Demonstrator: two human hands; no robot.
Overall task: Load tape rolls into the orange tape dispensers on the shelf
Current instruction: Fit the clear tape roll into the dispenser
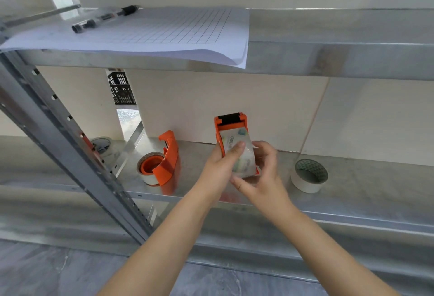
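An orange tape dispenser (231, 121) stands upright over the middle shelf (352, 192), with a clear printed tape roll (239, 152) set in its frame. My left hand (220, 166) grips the dispenser and roll from the left, thumb pressed on the roll's face. My right hand (263, 173) holds the roll from the right and below. A second orange dispenser (169, 161) stands to the left with a white tape roll (146, 166) on its hub. A loose white tape roll (308, 176) lies on the shelf to the right.
Another tape roll (102, 146) lies at the shelf's far left, behind the slanted metal upright (70, 145). On the upper shelf (340, 37) a gridded paper sheet (164, 30) overhangs the edge, with a marker (103, 18) on it. A black crate (122, 89) shows behind the shelving.
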